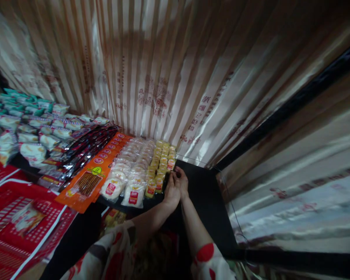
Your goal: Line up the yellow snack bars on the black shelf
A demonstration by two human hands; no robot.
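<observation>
Yellow-wrapped small snack packets [162, 161] are lying in overlapping rows on the black tabletop [204, 190], at the right end of the display, each packet shingled over the one behind so its label is showing. Both hands are meeting at the near right edge of that yellow row: the left hand [172, 190] is coming in from below with fingers curled toward the packets, the right hand [182, 179] is pressing against it from the right, fingers bent inward. They are touching each other and sitting just beside the nearest yellow packets; whether either is actually pinching a packet, I cannot tell, since the fingertips are hidden behind the knuckles and the shot is dim. Sleeves in white fabric with red dots [205, 256] are entering from the bottom. Left of the yellow row, round white buns in clear bags with red labels [125, 175] are fanning the same way, then flat orange packs with a window showing brown sticks [89, 182], then dark glossy packets [84, 149], then white and teal pouches [23, 116] farther left, all laid in parallel lanes, probably so each type is reading as its own strip. Red plastic baskets [20, 225] are sitting lower left. Striped beige printed sheeting [169, 77] is hanging behind and along the right as a backdrop.
</observation>
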